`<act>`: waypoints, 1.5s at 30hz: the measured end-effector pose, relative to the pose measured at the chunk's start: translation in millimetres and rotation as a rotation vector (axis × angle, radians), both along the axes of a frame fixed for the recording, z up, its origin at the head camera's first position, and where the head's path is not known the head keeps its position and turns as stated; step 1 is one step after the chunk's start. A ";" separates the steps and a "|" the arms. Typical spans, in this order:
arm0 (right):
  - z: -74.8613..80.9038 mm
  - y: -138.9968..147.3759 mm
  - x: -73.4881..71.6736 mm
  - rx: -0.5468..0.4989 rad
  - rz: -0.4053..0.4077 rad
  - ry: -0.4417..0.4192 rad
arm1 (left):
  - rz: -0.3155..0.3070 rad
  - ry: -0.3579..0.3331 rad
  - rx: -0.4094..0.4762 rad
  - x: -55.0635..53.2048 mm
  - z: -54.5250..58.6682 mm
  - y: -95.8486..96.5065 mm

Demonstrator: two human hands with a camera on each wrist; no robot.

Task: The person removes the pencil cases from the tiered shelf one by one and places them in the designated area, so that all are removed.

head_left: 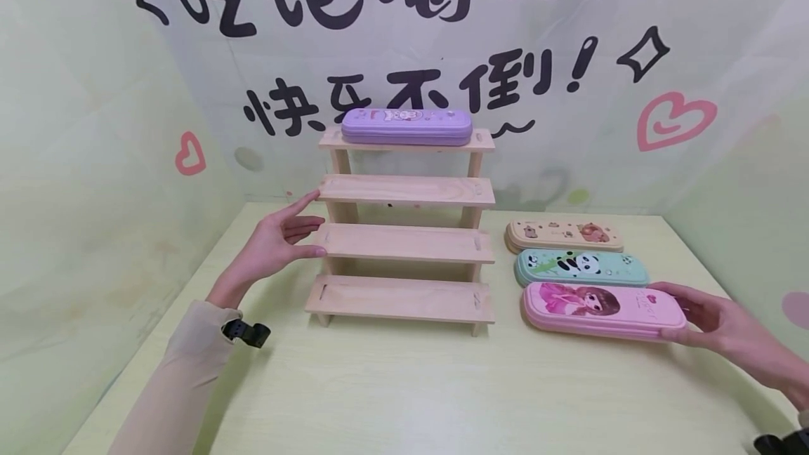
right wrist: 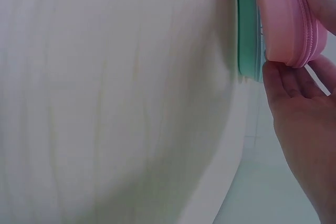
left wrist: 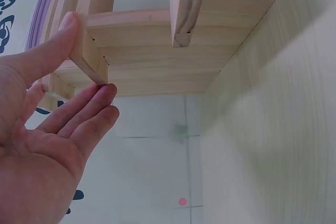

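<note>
A light wooden four-tier display rack [head_left: 404, 241] stands on the table. My left hand [head_left: 278, 237] is at its left side, with the thumb and fingers spanning the end of one board [left wrist: 86, 51] in the left wrist view. On the top tier lies a purple pencil case [head_left: 407, 127]. At the right, my right hand [head_left: 714, 318] grips the right end of a pink pencil case [head_left: 603, 309] with a doll picture. Its zip shows in the right wrist view, where the case is raised off the table [right wrist: 115, 103], beside the green case [right wrist: 248, 30].
Behind the pink case lie a mint-green panda pencil case [head_left: 580, 267] and a beige pencil case [head_left: 564, 233]. A printed cloth backdrop [head_left: 556, 153] with large black writing hangs at the table's back edge, and similar cloth walls stand at both sides.
</note>
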State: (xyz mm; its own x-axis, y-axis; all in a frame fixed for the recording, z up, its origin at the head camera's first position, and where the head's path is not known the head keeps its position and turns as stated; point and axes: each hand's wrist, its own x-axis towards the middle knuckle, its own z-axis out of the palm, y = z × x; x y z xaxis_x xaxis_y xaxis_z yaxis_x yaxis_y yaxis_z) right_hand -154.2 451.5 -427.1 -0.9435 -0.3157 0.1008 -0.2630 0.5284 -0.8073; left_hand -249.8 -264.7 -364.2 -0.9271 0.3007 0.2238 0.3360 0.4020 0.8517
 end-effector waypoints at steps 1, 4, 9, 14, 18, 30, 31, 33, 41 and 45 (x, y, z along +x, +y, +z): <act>-0.7 0.7 -0.7 0.002 -0.002 -0.007 | 0.001 0.000 -0.001 -0.1 0.1 0.0; -2.2 2.5 -2.9 0.015 -0.004 -0.018 | 0.002 0.001 -0.003 -0.1 0.4 0.2; -3.7 3.9 -4.4 0.051 0.005 -0.007 | -0.002 0.000 -0.004 1.3 0.8 0.2; -5.0 6.3 -5.5 0.099 -0.001 0.019 | -0.002 -0.001 -0.009 1.0 0.9 0.4; -6.6 8.4 -7.1 0.123 -0.010 0.027 | -0.003 -0.001 -0.007 0.2 0.6 0.5; -10.9 11.3 -9.3 0.192 -0.044 0.017 | -0.004 -0.003 -0.006 -0.3 1.1 0.4; -11.3 11.4 -9.3 0.196 -0.046 0.013 | -0.004 -0.004 -0.006 -0.2 1.1 0.4; -12.3 11.3 -9.4 0.201 -0.049 0.012 | -0.003 -0.005 -0.007 -0.2 1.1 0.4; -11.8 11.6 -9.4 0.193 -0.037 0.025 | -0.007 -0.004 -0.005 -0.1 1.6 1.0; -11.8 10.9 -8.8 0.187 -0.018 0.050 | -0.008 -0.001 -0.003 0.5 1.6 1.1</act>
